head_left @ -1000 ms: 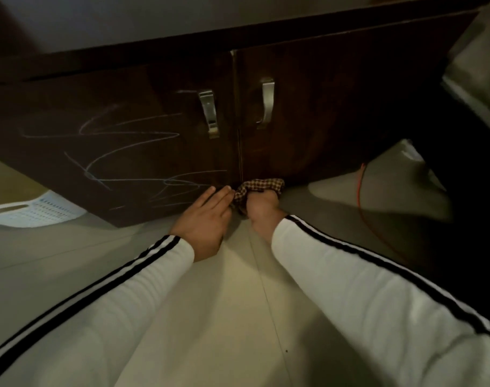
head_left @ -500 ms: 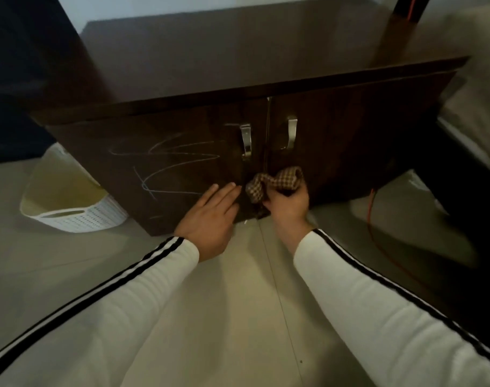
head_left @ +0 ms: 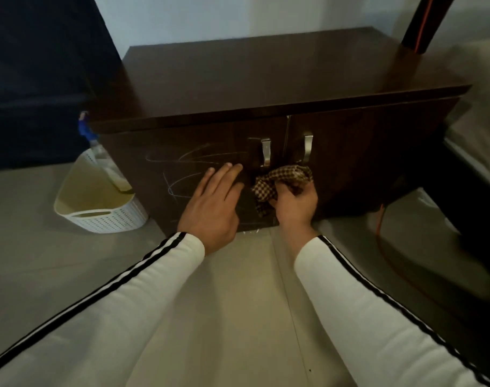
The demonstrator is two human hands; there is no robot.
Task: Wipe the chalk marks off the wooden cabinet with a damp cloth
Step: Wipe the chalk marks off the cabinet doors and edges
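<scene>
A low dark wooden cabinet (head_left: 266,79) with two doors and metal handles (head_left: 265,156) stands on the floor. Pale chalk scribbles (head_left: 179,169) cover its left door. My left hand (head_left: 213,205) lies flat on that door with fingers spread, covering part of the marks. My right hand (head_left: 294,203) grips a bunched brown checked cloth (head_left: 277,181) held against the door just below the handles, near the gap between the doors.
A white perforated basket (head_left: 104,216) with a spray bottle (head_left: 98,152) in it stands left of the cabinet. An orange cable (head_left: 383,247) runs along the floor at the right. Dark furniture (head_left: 475,205) stands at the right edge.
My view has risen, showing the cabinet top. Both hands moved up from the cabinet's bottom edge to the middle of the doors, the cloth coming up under the handles.
</scene>
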